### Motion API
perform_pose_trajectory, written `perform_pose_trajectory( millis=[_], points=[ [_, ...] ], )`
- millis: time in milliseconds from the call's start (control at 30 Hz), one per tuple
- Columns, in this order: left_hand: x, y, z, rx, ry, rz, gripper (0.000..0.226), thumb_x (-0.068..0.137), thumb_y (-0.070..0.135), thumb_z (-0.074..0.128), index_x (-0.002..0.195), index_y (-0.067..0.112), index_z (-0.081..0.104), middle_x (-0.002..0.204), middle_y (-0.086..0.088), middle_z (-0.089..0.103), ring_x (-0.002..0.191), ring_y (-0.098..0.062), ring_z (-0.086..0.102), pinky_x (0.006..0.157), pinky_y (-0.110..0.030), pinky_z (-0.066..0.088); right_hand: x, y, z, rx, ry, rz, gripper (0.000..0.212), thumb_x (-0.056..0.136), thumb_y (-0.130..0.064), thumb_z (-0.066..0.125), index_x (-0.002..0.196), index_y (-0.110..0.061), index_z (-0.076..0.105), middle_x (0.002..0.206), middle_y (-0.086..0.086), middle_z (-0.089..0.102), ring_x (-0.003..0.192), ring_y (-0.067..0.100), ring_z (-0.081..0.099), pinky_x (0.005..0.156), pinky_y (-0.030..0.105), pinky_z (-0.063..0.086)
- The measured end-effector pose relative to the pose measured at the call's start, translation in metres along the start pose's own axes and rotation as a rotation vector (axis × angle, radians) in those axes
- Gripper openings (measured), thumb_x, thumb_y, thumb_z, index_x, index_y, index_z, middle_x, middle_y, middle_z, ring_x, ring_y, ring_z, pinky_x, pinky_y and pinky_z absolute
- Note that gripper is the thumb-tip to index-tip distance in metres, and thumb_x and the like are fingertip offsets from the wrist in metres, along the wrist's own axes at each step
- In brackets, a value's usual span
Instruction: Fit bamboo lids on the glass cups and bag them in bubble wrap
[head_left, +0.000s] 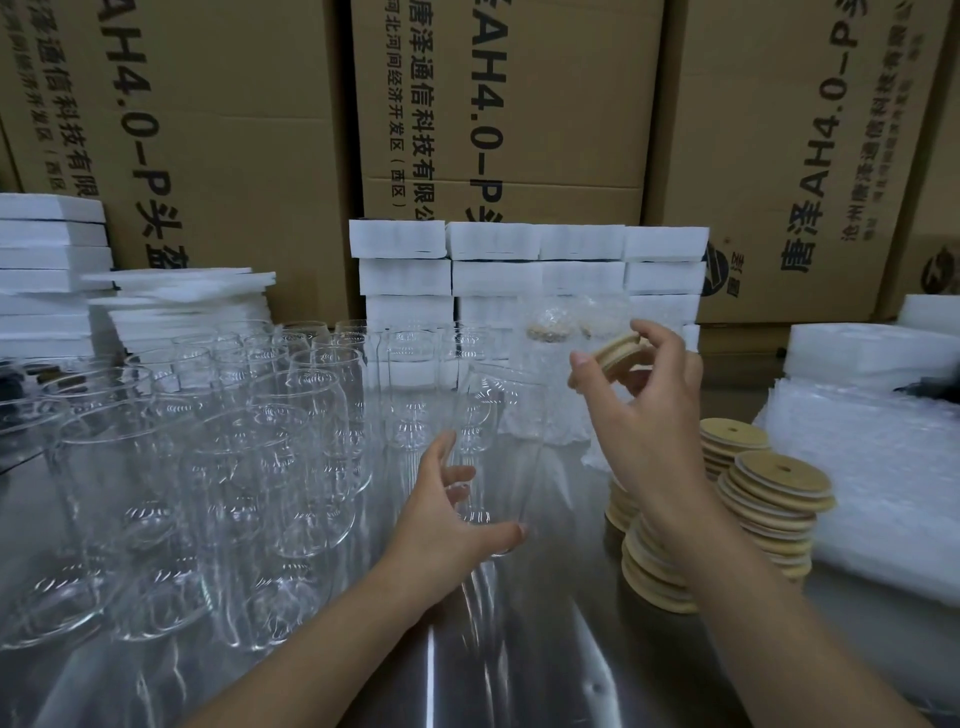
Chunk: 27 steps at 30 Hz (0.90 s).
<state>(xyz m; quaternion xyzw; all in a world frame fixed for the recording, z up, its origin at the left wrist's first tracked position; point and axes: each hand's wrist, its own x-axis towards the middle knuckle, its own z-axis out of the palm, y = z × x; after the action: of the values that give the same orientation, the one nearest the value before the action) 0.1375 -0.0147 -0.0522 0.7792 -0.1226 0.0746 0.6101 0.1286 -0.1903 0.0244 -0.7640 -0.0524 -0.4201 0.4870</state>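
L hand (447, 519) grips a glass cup (501, 415); R hand (654, 415) pinches a bamboo lid (615, 351).
Cup is tilted over the steel table (519, 649), thumb and fingers curled round its base. Lid is in the air, just right of the cup's mouth, not touching. Lid stacks (774, 488) stand by the R arm w/ bubble wrap (883, 467) beyond; bare cups (208, 441) crowd the left.
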Motion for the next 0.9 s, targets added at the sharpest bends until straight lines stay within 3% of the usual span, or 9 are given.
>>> perform_pose_trajectory(
  millis=[67,167,267,333,467,567,667,900],
  points=[
    [-0.001,0.0,0.0,0.006,-0.011,0.006,0.113,0.061,0.018,0.091,0.146,0.04,0.019,0.118,0.018,0.047,0.121,-0.01,0.046,0.084,-0.022,0.047,-0.002,-0.007,-0.001,0.161,0.029,0.0,0.056,0.075,-0.053,0.069,0.118,-0.031,0.04,0.118,-0.009,0.038,0.106,0.008,0.052,0.085,0.01,0.042],
    [-0.002,0.001,0.0,0.022,-0.024,0.013,0.113,0.061,0.016,0.091,0.147,0.04,0.02,0.121,0.015,0.047,0.122,-0.01,0.045,0.096,-0.032,0.048,-0.004,-0.014,0.0,0.319,-0.003,0.072,0.058,0.06,-0.06,0.069,0.102,-0.03,0.044,0.115,0.0,0.054,0.101,0.01,0.061,0.084,0.024,0.052],
    [-0.003,0.003,0.001,0.044,-0.038,0.022,0.115,0.061,0.011,0.09,0.148,0.038,0.02,0.122,0.012,0.047,0.122,-0.009,0.044,0.1,-0.037,0.048,-0.004,-0.017,0.004,0.392,-0.042,0.11,0.062,0.051,-0.063,0.069,0.094,-0.024,0.047,0.08,-0.022,0.065,0.072,-0.005,0.061,0.06,0.011,0.045],
    [-0.003,0.004,0.002,0.051,-0.046,0.029,0.115,0.061,0.008,0.09,0.147,0.038,0.021,0.12,0.014,0.047,0.12,-0.008,0.044,0.094,-0.032,0.051,-0.006,-0.014,0.008,0.386,-0.066,0.118,0.058,0.052,-0.063,0.069,0.09,-0.024,0.049,0.069,-0.023,0.062,0.063,-0.008,0.056,0.055,0.009,0.041],
    [-0.004,0.004,0.003,0.053,-0.048,0.042,0.112,0.062,0.005,0.088,0.145,0.04,0.022,0.126,0.009,0.047,0.118,-0.003,0.044,0.078,-0.015,0.05,-0.01,-0.007,0.013,0.284,-0.158,0.102,0.036,0.069,-0.052,0.074,0.09,-0.029,0.056,0.093,-0.009,0.063,0.084,0.004,0.061,0.076,0.021,0.049],
    [-0.004,0.004,0.002,0.05,-0.044,0.053,0.111,0.063,0.005,0.088,0.145,0.039,0.022,0.127,0.008,0.047,0.117,-0.004,0.044,0.07,-0.008,0.048,-0.013,-0.008,0.014,0.234,-0.227,0.067,0.03,0.068,-0.057,0.069,0.093,-0.042,0.063,0.106,-0.008,0.059,0.091,-0.006,0.058,0.086,0.021,0.046],
    [-0.005,0.004,0.001,0.052,-0.039,0.056,0.111,0.064,0.005,0.088,0.146,0.038,0.022,0.127,0.007,0.046,0.119,-0.007,0.044,0.071,-0.009,0.048,-0.014,-0.011,0.016,0.234,-0.247,0.062,0.036,0.059,-0.065,0.06,0.089,-0.047,0.064,0.105,-0.01,0.055,0.089,-0.013,0.055,0.085,0.016,0.043],
    [-0.005,0.001,0.002,0.05,-0.04,0.07,0.105,0.063,0.003,0.087,0.137,0.043,0.024,0.126,0.009,0.047,0.115,-0.003,0.046,0.076,-0.011,0.049,-0.018,-0.01,0.019,0.239,-0.208,0.045,0.039,0.056,-0.067,0.061,0.089,-0.046,0.066,0.098,-0.007,0.056,0.093,0.004,0.059,0.09,0.023,0.049]
  ],
)
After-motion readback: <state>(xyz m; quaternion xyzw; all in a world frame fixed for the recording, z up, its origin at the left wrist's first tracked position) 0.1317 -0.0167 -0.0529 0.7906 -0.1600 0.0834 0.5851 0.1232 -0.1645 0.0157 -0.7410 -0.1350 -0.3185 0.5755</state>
